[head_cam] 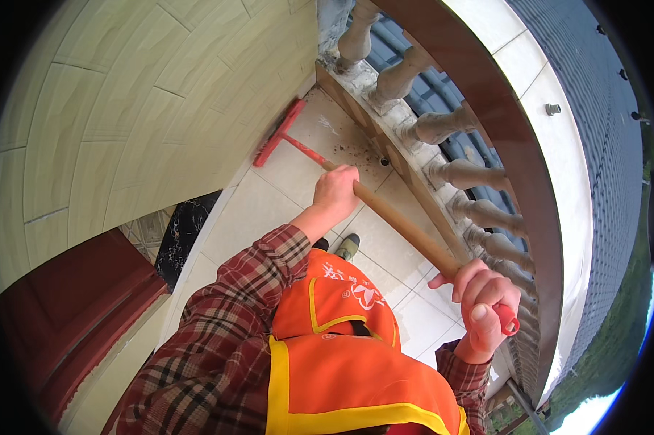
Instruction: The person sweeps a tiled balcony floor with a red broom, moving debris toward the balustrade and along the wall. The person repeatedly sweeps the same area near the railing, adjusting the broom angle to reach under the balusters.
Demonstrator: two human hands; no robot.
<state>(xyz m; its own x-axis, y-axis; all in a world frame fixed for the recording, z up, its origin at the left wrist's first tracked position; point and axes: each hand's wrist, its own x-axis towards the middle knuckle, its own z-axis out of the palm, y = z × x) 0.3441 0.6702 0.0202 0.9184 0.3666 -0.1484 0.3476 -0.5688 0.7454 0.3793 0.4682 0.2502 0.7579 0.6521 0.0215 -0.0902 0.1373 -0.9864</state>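
A push broom slants across the view on its wooden handle (408,225). Its red head (279,134) rests on the tiled floor (280,191), along the foot of the wall. My left hand (336,189) is wrapped around the lower handle, just above the red socket. At the top end, my right hand (481,299) grips the handle beside a red end cap with a hanging loop (507,319). Small dark debris (354,154) is scattered on the floor to the right of the broom head, near a small drain hole (384,161).
A cream tiled wall (142,109) rises on the left, with a dark red door (77,304) and a black marble-look threshold (188,234). Along the right runs a balustrade with stone balusters (471,176) and a brown rail (522,136). Grey roofing (612,136) lies beyond it.
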